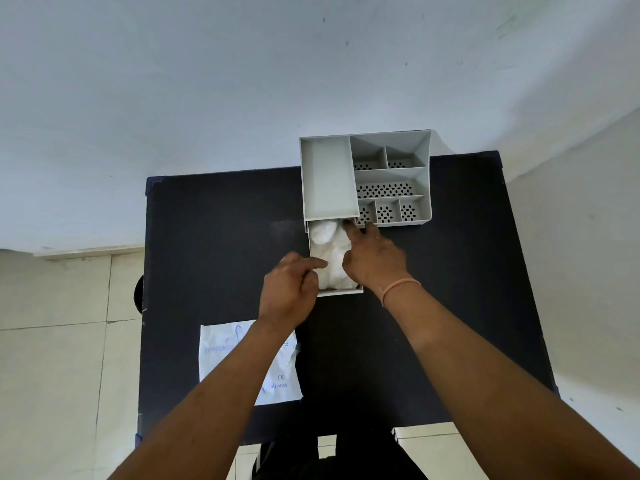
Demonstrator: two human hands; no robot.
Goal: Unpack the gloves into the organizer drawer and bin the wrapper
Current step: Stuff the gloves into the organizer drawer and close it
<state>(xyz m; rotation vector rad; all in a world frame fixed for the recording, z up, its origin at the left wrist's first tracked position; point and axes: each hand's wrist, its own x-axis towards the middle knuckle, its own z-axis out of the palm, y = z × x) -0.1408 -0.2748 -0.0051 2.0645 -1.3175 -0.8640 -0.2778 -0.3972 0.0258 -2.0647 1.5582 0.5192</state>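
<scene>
A grey desk organizer stands at the far edge of the black table. Its drawer is pulled out toward me and holds a heap of white gloves. My right hand lies over the drawer's right side, fingers pressing down on the gloves and reaching to the drawer's back. At the drawer's left wall my left hand has its fingers curled and its thumb pointing into the gloves. The flat white wrapper with blue print lies on the table near me, partly under my left forearm.
The black table stands against a pale wall. The organizer has a long tray on the left and several perforated compartments on the right. A tiled floor shows to the left, with a dark round object at the table's left edge.
</scene>
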